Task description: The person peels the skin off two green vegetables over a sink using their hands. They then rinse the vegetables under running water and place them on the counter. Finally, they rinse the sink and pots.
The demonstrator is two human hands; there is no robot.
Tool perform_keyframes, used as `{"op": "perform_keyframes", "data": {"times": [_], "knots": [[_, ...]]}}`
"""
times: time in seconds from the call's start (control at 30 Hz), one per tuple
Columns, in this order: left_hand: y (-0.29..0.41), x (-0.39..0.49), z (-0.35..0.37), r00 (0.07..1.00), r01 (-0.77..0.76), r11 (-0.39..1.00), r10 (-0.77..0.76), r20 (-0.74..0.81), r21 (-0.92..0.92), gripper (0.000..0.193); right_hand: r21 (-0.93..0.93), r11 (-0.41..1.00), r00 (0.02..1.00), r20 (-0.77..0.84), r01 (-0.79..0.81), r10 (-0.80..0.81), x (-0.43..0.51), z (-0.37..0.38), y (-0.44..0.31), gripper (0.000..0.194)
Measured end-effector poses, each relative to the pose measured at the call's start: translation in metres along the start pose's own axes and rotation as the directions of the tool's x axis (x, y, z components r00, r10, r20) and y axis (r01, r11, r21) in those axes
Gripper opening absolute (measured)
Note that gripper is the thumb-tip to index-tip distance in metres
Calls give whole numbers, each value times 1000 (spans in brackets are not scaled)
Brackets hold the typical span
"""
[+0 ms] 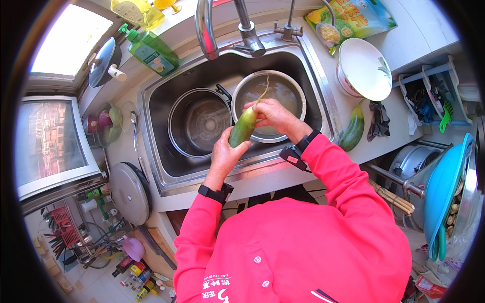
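Note:
A green radish with a long thin root tail is held over the sink, tilted, its pale root end up and away from me. My left hand wraps its darker lower end. The fingers of my right hand grip the pale end where the tail begins. Below, in the stainless steel sink, a deep metal pot stands on the left. A round metal basin of cloudy water is on the right, partly covered by my right hand.
A chrome faucet rises behind the sink. On the right counter are another green radish, a dark rag and a white bowl. A green pump bottle stands back left. A large grey lid leans at the left.

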State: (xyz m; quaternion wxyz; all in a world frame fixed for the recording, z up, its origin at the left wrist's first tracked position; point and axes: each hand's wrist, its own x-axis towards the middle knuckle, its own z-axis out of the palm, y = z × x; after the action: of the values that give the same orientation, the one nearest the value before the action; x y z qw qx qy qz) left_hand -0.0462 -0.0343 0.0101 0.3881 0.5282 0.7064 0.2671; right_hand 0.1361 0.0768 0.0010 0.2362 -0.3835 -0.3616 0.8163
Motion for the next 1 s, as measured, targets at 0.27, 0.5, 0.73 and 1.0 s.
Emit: {"op": "perform_keyframes", "data": {"times": [0.27,0.5,0.73,1.0], "knots": [[16,-4,0,998,-25,991,33,-57,132,67,3,1000,999,-32,16,-16,4,1,1,35],[28,-6,-3,997,40,990,-32,-63,135,64,194,981,1000,-19,-16,20,5,4,3,35],[26,-6,-3,997,59,984,-49,-63,170,67,109,994,1000,19,-9,7,10,2,5,36],[19,-3,-6,997,48,987,-39,-63,154,67,42,998,999,-19,37,-37,11,9,9,37]]}}
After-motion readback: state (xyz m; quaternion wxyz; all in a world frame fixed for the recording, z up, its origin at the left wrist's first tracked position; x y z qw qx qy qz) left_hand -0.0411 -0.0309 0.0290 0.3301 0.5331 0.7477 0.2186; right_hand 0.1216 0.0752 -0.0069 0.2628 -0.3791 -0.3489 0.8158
